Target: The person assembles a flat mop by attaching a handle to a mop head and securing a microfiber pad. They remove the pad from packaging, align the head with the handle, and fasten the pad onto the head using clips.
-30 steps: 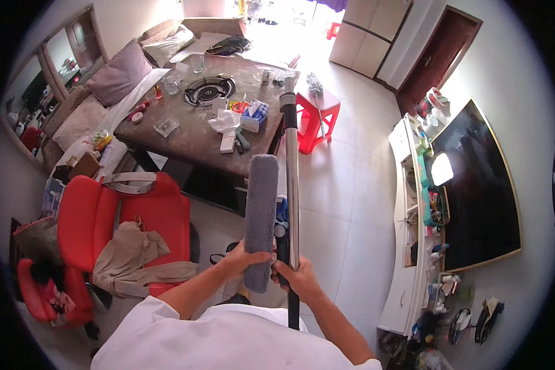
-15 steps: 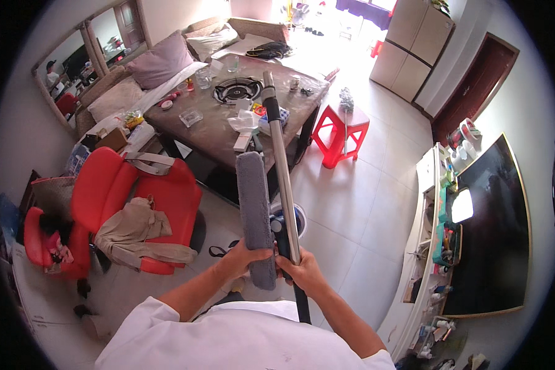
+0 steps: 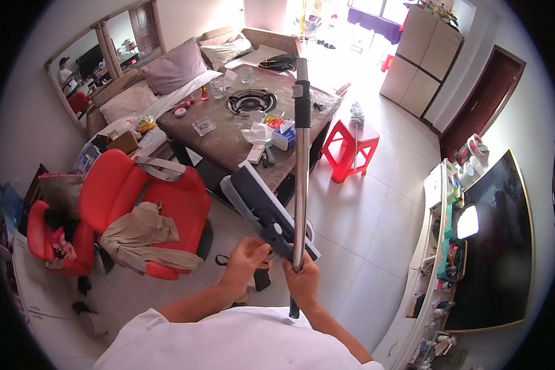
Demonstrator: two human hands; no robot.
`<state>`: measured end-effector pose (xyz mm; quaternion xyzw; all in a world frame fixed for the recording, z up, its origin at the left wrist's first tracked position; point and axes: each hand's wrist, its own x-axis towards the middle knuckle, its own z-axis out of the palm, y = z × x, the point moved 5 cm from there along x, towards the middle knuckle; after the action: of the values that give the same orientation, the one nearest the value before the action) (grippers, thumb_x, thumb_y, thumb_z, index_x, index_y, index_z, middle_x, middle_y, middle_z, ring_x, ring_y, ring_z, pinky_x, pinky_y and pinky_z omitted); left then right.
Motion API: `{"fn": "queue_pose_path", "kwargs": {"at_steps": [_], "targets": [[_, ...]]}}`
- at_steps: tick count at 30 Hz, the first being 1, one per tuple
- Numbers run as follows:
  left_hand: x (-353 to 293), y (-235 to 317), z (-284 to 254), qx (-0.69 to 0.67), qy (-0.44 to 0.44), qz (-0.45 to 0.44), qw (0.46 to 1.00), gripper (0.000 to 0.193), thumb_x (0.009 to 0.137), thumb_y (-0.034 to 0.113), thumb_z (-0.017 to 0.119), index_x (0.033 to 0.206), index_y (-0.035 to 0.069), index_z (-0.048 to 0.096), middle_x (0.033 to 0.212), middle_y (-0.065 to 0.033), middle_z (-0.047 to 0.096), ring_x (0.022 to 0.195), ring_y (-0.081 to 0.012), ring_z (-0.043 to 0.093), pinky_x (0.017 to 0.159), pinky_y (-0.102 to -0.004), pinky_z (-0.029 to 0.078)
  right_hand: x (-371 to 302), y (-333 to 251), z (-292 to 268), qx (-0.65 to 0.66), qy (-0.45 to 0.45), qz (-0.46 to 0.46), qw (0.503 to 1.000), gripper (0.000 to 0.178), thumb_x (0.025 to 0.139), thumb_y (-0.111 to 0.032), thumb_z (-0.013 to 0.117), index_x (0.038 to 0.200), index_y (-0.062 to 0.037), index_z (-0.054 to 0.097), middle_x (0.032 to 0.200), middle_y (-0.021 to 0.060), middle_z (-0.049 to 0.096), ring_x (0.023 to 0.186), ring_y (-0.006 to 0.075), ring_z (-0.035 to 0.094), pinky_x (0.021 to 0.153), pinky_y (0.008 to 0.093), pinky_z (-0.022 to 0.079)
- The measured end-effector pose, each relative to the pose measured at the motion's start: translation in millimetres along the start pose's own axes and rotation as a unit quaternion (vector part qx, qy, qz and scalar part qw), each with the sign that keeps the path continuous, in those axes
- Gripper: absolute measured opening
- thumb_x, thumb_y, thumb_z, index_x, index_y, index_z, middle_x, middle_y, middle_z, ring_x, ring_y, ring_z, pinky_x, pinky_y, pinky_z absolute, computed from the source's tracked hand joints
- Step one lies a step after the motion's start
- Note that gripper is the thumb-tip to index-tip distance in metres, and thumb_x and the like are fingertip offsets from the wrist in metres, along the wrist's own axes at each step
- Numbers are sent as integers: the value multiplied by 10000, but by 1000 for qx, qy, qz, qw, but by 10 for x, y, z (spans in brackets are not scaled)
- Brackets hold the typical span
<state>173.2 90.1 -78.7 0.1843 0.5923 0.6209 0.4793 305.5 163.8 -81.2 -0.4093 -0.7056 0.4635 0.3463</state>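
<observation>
Silver tubular pole (image 3: 302,176) beside a flat, plush-edged mop head (image 3: 266,200)

Glaring far daylight, dark rim

No text, number or sign can be read: on the tabletop (image 3: 225,145), any print on the red-and-yellow packet (image 3: 273,122) and the blue-and-white pack (image 3: 283,138) is too small to make out.

Home living room, cushioned sofa (image 3: 129,102), television (image 3: 496,253)
</observation>
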Motion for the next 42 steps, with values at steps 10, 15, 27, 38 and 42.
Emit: {"fn": "queue_pose_path", "kwargs": {"at_steps": [10, 15, 27, 38, 42], "targets": [[505, -72, -172, -227, 37, 4, 973, 130, 867, 129, 559, 968, 58, 521, 808, -26, 555, 731, -134, 570, 665, -263, 476, -91, -132, 301, -55, -7, -95, 994, 293, 754, -33, 644, 1035, -38, 564, 830, 112, 611, 705, 197, 609, 538, 293, 454], [547, -112, -244, -254, 16, 12, 967, 136, 851, 76, 565, 960, 44, 490, 764, -31, 532, 680, -151, 579, 648, -282, 499, -166, -2, 74, 116, 32, 30, 992, 273, 811, -25, 608, 1079, -18, 557, 912, 52, 622, 761, 118, 591, 513, 181, 464], [500, -134, 161, -295, 17, 16, 955, 115, 873, 34, 495, 973, 11, 445, 789, -88, 513, 697, -212, 542, 677, -363, 497, -342, 697, -45, 211, 172, 15, 962, 310, 824, -101, 615, 1087, 27, 513, 782, 51, 571, 621, 103, 535, 549, 247, 468], [380, -349, 417, -439, -66, -89, 892, 114, 860, 34, 525, 962, 9, 481, 854, -100, 542, 783, -215, 571, 792, -393, 495, -232, 933, -288, 96, 150, 7, 984, 274, 788, -100, 632, 1007, 5, 505, 702, 28, 502, 605, 95, 451, 487, 257, 392], [189, -227, 585, -456, -103, -148, 871, 103, 872, 82, 528, 949, 20, 499, 873, -96, 549, 835, -211, 562, 860, -386, 466, -86, 259, -507, 186, 163, 41, 968, 267, 770, 7, 622, 1024, -7, 543, 774, 47, 589, 692, 102, 564, 537, 224, 452]]}}
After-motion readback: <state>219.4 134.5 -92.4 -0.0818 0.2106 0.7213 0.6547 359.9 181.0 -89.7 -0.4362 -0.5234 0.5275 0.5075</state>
